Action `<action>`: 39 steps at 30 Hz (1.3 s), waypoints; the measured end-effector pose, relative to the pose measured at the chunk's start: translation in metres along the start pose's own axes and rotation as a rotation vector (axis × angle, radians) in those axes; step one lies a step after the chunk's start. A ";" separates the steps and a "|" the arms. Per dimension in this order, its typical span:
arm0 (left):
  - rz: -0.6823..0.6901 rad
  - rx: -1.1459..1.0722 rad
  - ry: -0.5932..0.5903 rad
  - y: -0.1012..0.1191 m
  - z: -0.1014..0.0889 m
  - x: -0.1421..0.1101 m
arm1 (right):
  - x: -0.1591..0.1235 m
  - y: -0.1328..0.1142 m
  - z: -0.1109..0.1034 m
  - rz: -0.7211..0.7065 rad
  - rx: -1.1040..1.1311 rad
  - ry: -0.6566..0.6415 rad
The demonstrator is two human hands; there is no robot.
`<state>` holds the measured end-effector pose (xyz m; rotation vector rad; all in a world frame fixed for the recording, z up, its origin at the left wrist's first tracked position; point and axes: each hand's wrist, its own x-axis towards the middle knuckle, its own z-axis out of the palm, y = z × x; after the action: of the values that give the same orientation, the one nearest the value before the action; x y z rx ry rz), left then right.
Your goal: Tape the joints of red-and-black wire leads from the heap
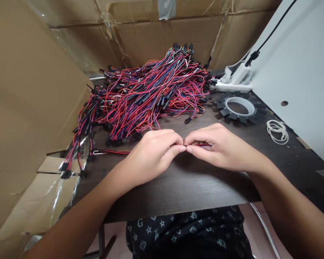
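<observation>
My left hand (pixel 160 149) and my right hand (pixel 218 147) meet fingertip to fingertip above the front part of the dark table (pixel 178 194). Both pinch the same wire harness (pixel 116 151), whose red and dark wires come out to the left of my left hand and end in a white loop. A short stretch of wire also shows inside my right palm. The spot between the fingertips is covered by the fingers. Behind my hands lies a large heap of red, blue and black wire harnesses (pixel 151 93) with black connectors.
At the right are a roll (pixel 240 106) ringed with black tape strips, a coil of white cord (pixel 277 132) and a white power strip (pixel 233 86) with plugs. Cardboard (pixel 156 39) walls the back and left; a white panel (pixel 307 68) stands right. Some harnesses (pixel 79 144) hang over the left edge.
</observation>
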<state>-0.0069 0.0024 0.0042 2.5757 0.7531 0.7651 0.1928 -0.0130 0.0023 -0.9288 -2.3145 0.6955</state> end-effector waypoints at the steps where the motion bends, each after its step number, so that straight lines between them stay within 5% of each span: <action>1: -0.027 -0.027 -0.004 0.001 0.000 0.001 | 0.000 0.000 0.000 0.001 -0.002 -0.013; 11: -0.229 -0.241 -0.053 0.005 -0.003 0.005 | 0.001 -0.003 -0.003 0.066 0.092 -0.098; 39: -0.120 -0.142 -0.084 0.002 -0.002 0.003 | 0.000 0.000 -0.002 -0.040 -0.049 -0.125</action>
<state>-0.0055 0.0033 0.0082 2.3965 0.7901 0.6448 0.1942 -0.0126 0.0038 -0.8804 -2.4630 0.7016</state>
